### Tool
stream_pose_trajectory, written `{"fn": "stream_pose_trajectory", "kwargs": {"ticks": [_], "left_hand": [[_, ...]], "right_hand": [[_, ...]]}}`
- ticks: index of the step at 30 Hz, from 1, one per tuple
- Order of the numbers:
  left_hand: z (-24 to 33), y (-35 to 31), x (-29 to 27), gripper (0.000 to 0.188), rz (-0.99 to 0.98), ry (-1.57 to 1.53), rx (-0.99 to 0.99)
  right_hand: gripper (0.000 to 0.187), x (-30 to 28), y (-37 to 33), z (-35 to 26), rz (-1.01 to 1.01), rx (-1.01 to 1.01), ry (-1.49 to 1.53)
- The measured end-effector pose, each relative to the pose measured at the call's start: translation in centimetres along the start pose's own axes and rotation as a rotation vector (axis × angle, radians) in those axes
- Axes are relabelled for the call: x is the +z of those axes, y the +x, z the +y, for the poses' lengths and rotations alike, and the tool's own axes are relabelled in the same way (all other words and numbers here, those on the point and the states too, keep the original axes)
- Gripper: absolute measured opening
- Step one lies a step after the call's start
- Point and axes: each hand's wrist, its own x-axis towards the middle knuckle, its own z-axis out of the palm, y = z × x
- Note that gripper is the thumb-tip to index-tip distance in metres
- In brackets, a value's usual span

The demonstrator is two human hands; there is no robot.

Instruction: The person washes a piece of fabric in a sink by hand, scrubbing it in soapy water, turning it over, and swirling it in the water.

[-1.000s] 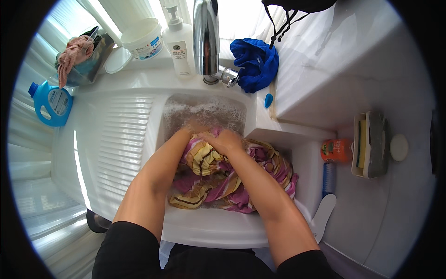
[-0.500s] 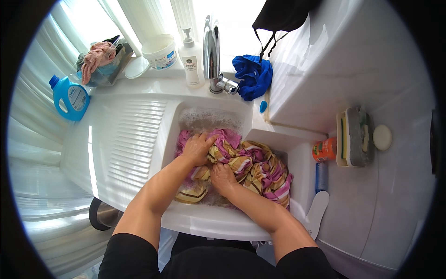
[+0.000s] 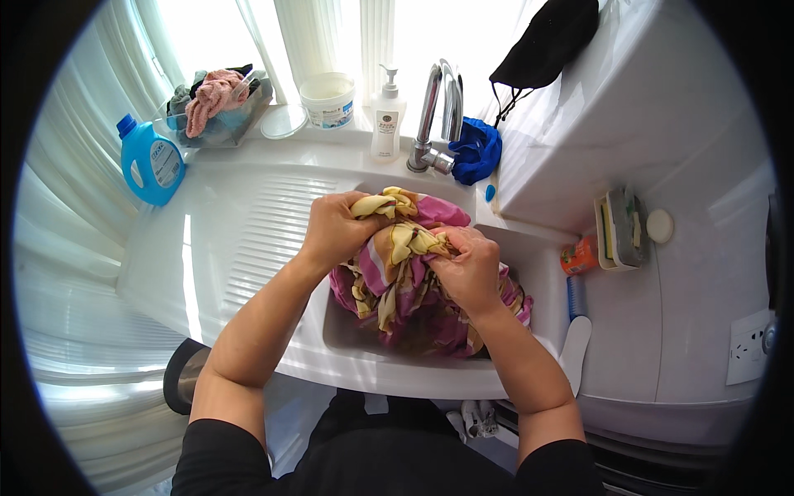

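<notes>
Over the white sink basin (image 3: 397, 376), the left hand (image 3: 339, 231) and the right hand (image 3: 470, 266) hold up a pink, yellow and tan striped fabric (image 3: 380, 269). The fingers of each are curled tightly around a bunched fold, with more of the fabric gathered between them, and its lower part hangs down into the basin, behind the front edge.

Left of the basin, a ribbed washboard (image 3: 277, 240) is moulded into the counter (image 3: 157, 264). Near the counter's left edge stands a blue handled jug (image 3: 153, 165); by the back left corner, a clear bin (image 3: 190, 135) holds a pink cloth (image 3: 217, 95) and darker fabrics. Along the back edge, from left to right, are a round lid (image 3: 284, 121), a white tub (image 3: 327, 103), a pump bottle (image 3: 385, 124), a chrome faucet (image 3: 424, 155) and a crumpled blue cloth (image 3: 475, 153).
</notes>
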Motion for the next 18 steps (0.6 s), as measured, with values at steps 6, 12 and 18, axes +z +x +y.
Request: {"fn": "stream_pose_trajectory", "kwargs": {"ticks": [6,12,18], "left_hand": [[6.4,1.0,-11.0,0.024,0.199,-0.094,0.237],[6.7,1.8,-19.9,0.021,0.352,0.121,0.419],[-4.3,2.2,-23.2,0.02,0.314,0.081,0.14]], "right_hand": [[0.023,0.6,7.7,-9.4,0.155,-0.24,0.09],[0.019,6.4,11.8,-15.1,0.251,-0.316,0.258],[0.021,19.6,9.6,-13.2,0.2,-0.067,0.228]]}}
